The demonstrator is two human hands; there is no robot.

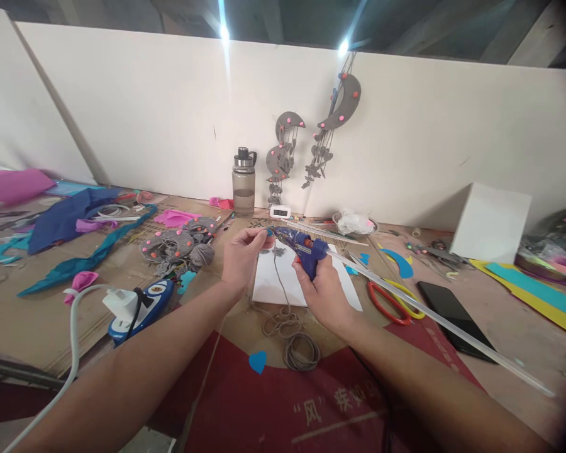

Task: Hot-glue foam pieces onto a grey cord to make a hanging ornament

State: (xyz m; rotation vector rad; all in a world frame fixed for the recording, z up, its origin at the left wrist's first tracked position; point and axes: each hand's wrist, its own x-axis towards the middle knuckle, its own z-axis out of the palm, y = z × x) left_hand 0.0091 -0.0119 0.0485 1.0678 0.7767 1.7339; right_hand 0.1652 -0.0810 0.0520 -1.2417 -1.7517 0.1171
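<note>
My right hand (324,286) grips a blue hot glue gun (302,248), its nozzle pointing left. A long clear glue stick (405,292) runs out of its back end. My left hand (244,255) pinches a small blue piece (269,233) right at the nozzle; its shape is mostly hidden by the fingers. A grey cord (278,270) hangs below the pinched piece and trails down to a loose coil (302,352) on the table. Beneath both hands lies a white sheet of paper (268,286). A blue felt-like heart (257,362) rests near the front edge.
Scissors (389,302) and a black phone (453,321) lie to the right. At left are a blue power strip (141,311) with a white plug, and grey moon ornaments (170,242). A water bottle (244,185) stands by the wall, near hanging moon decorations (344,104).
</note>
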